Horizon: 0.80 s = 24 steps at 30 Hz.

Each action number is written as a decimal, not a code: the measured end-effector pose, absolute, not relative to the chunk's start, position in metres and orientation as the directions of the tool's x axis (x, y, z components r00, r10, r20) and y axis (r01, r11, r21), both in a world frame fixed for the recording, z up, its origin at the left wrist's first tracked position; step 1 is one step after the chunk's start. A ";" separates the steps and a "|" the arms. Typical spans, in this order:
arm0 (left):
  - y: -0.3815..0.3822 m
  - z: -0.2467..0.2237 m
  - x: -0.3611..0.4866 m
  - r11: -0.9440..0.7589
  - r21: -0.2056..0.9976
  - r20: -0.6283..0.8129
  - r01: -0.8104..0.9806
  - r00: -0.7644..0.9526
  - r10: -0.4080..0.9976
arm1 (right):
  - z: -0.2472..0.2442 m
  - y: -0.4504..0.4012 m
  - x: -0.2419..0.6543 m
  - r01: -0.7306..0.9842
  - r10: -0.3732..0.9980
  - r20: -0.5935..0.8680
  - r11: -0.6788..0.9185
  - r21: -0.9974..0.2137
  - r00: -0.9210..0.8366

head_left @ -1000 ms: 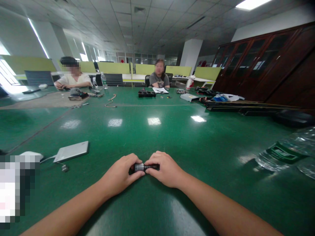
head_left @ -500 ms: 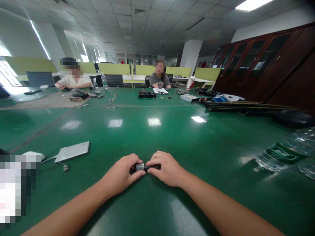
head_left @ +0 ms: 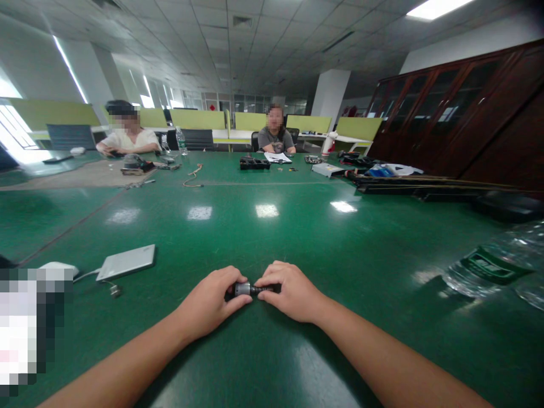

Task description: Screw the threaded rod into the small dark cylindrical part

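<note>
A small dark cylindrical part with a silver section (head_left: 243,289) lies level just over the green table (head_left: 263,243), at the lower middle. My left hand (head_left: 216,294) is closed on its silver end, thumb in front and fingers behind. A thin dark ridged shaft (head_left: 258,289) runs out of it to the right. Around that shaft the fingertips of my right hand (head_left: 291,292) are pinched, and its far end shows dark between thumb and fingers. Whether the two sections are one piece cannot be told.
A silver flat device (head_left: 127,262) with a cable lies left. Water bottles (head_left: 484,269) lie at the right. Farther back are a black tray (head_left: 254,164), papers (head_left: 277,157), long dark strips (head_left: 399,185) and a cord (head_left: 194,177). Two people sit across the table.
My right hand has shifted slightly to the right along the dark shaft, and a little more of the shaft shows between my hands. My left hand has hardly moved.
</note>
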<state>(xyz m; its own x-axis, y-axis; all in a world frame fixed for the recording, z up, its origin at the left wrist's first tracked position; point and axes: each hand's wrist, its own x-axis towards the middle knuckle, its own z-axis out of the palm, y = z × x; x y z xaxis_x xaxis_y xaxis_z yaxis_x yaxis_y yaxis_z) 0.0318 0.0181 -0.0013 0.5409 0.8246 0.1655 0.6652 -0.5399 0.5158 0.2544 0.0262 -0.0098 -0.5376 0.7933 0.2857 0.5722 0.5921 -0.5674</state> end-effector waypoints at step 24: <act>0.021 -0.003 0.028 -0.509 0.521 0.163 0.685 0.505 0.848 | -0.007 0.030 0.267 0.674 0.880 0.239 0.469 -0.571 -0.410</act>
<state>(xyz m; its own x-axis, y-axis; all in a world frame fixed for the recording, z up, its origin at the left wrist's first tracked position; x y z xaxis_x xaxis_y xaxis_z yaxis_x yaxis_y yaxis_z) 0.0277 0.0213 -0.0027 0.5052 0.8475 0.1628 0.6853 -0.5086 0.5212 0.2670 0.0295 -0.0067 -0.4097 0.8804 0.2390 0.6739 0.4687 -0.5711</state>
